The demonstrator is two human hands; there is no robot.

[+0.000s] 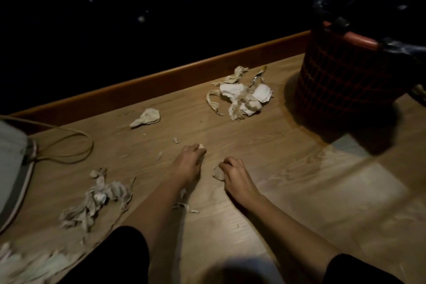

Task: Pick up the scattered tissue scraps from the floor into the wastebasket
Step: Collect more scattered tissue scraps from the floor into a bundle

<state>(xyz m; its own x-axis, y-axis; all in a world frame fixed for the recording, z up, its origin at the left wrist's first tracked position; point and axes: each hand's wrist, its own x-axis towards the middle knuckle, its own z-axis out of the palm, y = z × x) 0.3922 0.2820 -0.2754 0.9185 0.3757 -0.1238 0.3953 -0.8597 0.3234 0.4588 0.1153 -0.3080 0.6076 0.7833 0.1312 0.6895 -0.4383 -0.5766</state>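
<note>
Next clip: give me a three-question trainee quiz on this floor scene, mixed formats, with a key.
1. True or false: the wastebasket stands to the right of the hands.
2. What does the right hand grip? A) a tissue scrap B) a spoon C) the cable
3. Fill in: the left hand pinches a small scrap at its ____.

Key: 1 true; 2 A; 3 fingertips. Larger tissue clumps, one near the basket and one at lower left, lie untouched on the floor.

Dim room, wood-grain floor [265,150]

A brown skirting board [161,80] runs toward one o'clock — dark wall [138,18] (speckled) behind it.
</note>
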